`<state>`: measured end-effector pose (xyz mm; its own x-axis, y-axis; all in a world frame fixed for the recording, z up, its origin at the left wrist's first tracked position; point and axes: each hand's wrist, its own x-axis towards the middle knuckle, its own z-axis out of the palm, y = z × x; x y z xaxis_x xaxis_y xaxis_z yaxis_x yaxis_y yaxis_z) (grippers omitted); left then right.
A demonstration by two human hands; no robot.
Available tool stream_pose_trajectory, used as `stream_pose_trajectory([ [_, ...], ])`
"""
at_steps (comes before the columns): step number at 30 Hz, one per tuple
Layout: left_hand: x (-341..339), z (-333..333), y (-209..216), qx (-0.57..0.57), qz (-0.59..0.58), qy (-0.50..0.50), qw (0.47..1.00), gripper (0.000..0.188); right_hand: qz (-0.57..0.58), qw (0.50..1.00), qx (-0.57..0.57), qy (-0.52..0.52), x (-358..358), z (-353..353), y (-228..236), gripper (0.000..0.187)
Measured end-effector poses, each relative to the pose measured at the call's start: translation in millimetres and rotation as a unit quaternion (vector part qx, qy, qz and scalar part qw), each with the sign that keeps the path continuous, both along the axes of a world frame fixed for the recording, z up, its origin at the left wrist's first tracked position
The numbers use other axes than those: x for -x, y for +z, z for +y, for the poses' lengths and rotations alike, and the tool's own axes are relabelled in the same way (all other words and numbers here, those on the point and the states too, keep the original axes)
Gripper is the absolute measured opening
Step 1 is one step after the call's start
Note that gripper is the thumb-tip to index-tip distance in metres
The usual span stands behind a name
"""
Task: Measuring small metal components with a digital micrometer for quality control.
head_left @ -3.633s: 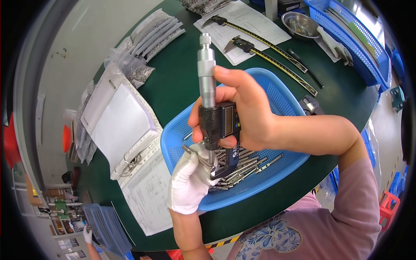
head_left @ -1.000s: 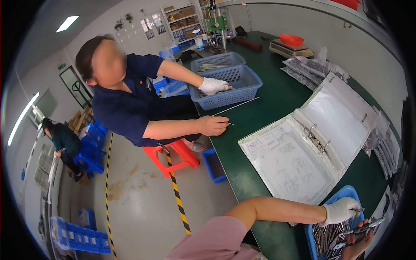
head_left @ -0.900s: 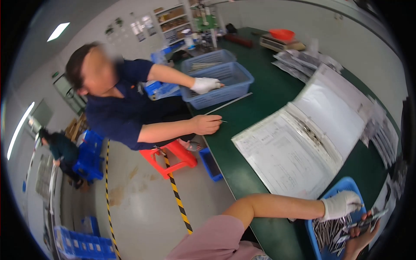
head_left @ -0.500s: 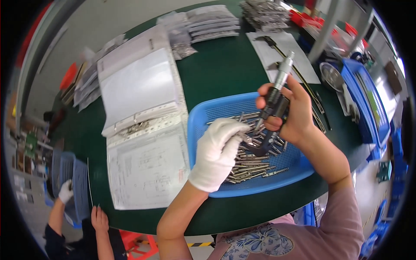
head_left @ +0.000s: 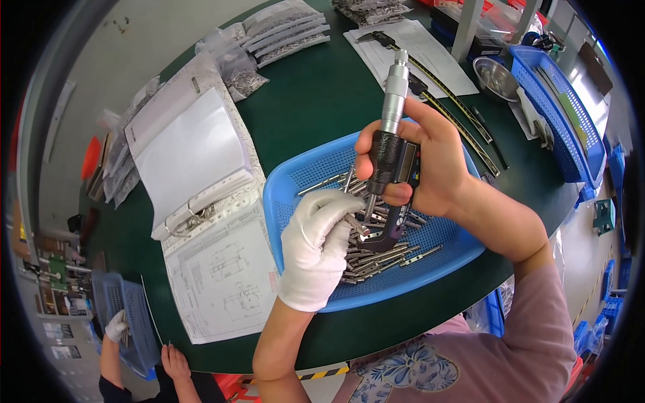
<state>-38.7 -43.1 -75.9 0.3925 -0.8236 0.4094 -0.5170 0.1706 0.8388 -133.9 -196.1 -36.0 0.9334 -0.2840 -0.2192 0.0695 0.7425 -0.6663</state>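
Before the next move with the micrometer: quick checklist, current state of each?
1. Micrometer gripped: ok, right hand is around its body.
2. Metal part held: ok, in the fingers of the left hand, near the spindle tip.
3. Part seated between measuring faces: cannot tell, contact is too small to make out.
4. Display readable: cannot tell, too small and angled here.
5. Both hands gloved: not ok, left gloved, right bare.
6. Drawing sheet in view: ok, lies open left of the blue basket.

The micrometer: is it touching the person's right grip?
Touching. The head view shows the bare right grip closed around the micrometer, with fingertips visible past its left side.
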Motion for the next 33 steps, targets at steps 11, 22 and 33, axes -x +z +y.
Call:
stream_pose_trajectory([
  [11, 3.1, -2.6, 4.7, -0.007, -0.032, 0.007, 0.999, 0.031, -0.020, 0.999, -0.016, 0.023, 0.8, -3.6, -1.5, 0.063],
  [22, 4.1, -1.9, 7.5, -0.008, -0.070, 0.029, 0.997, 0.030, -0.054, 0.998, -0.022, 0.036, 0.7, -3.0, -1.8, 0.064],
  [33, 6.4, -2.7, 7.7, -0.008, -0.057, 0.027, 0.998, 0.029, 0.002, 0.996, 0.089, -0.021, 0.0, 3.8, 3.0, 0.066],
])
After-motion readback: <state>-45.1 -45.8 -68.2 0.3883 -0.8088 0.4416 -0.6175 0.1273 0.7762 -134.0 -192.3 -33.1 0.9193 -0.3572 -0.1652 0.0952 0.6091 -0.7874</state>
